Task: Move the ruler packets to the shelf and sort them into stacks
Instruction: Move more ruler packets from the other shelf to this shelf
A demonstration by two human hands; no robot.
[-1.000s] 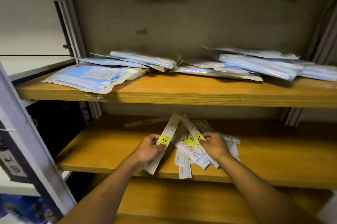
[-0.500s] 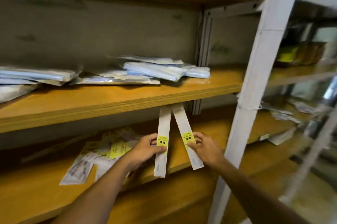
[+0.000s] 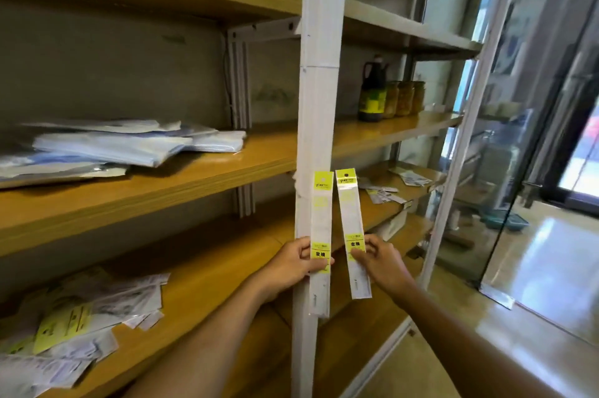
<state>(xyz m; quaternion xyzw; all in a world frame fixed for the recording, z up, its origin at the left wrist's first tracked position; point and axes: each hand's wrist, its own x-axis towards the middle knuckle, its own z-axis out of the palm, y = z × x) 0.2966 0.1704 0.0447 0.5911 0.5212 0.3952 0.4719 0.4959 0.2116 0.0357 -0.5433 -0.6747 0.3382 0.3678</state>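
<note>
Fingers [image 3: 303,251] of each hand still pinch one ruler packet [image 3: 321,235], now before the white post [image 3: 319,106].

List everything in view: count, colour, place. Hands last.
ruler packets: two, clear with yellow labels, held upright before the post
loose packets: a pile, white and yellow, lower shelf, left
blue-white bags: several, middle shelf, left
post: one, white, centre
dark bottle: one, yellow label, right bay shelf
jars: about three, yellowish contents, beside the bottle
scattered packets: several, white, lower right bay shelf
left hand: pinches the left packet
right hand: pinches the right packet
</note>
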